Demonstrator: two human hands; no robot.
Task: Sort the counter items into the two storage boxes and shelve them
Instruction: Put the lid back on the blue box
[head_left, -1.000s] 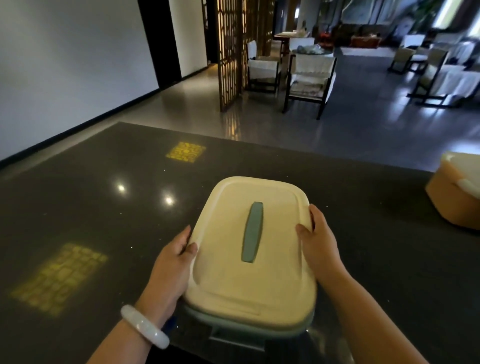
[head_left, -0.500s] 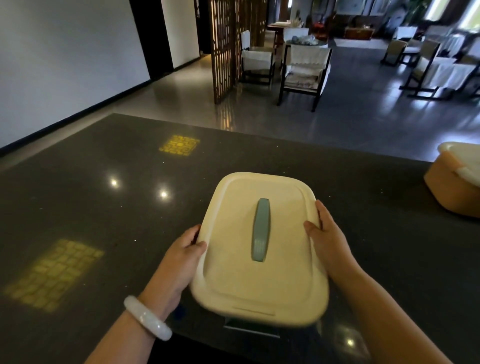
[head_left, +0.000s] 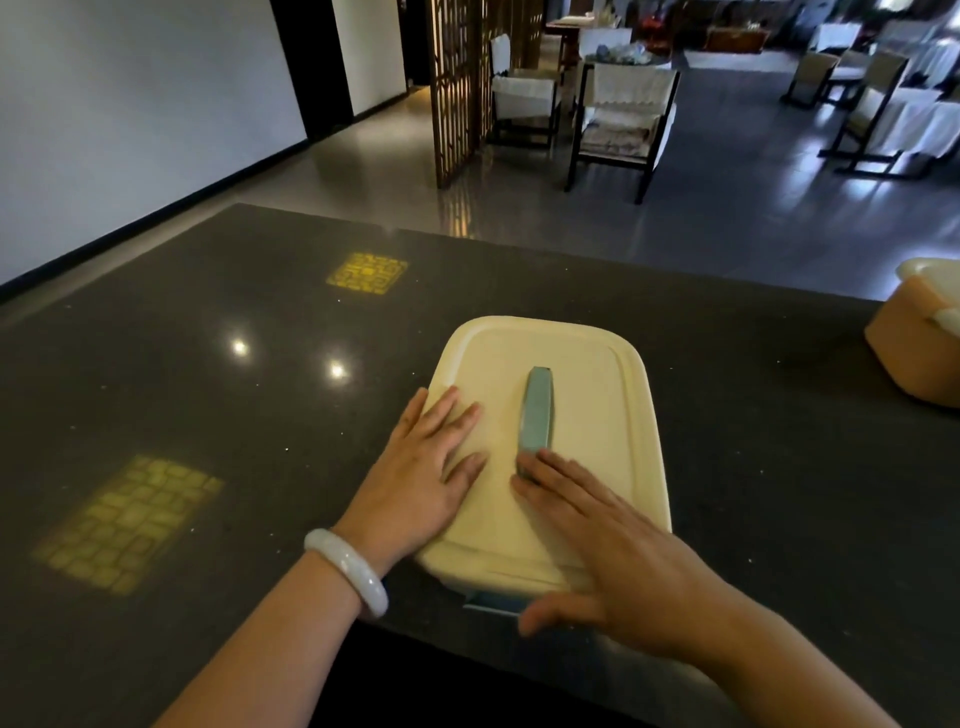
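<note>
A storage box with a cream lid (head_left: 592, 415) and a teal handle (head_left: 537, 410) sits on the dark counter (head_left: 208, 405) right in front of me; a sliver of its teal body (head_left: 491, 603) shows under the lid's near edge. My left hand (head_left: 421, 478) lies flat on the lid's left side, fingers spread. My right hand (head_left: 613, 556) rests flat on the lid's near right part, fingertips touching the handle's near end. Neither hand grips anything. A second box, orange with a cream lid (head_left: 919, 338), stands at the right edge of the counter.
The counter's near edge runs just below the box. Yellow patterned light patches (head_left: 130, 519) lie on the counter's left. Beyond the counter are a wooden lattice screen (head_left: 457, 88) and chairs (head_left: 621, 119) on a grey floor.
Both hands have left the lid's sides and now lie flat on top of it. The lid sits lower and level on the box.
</note>
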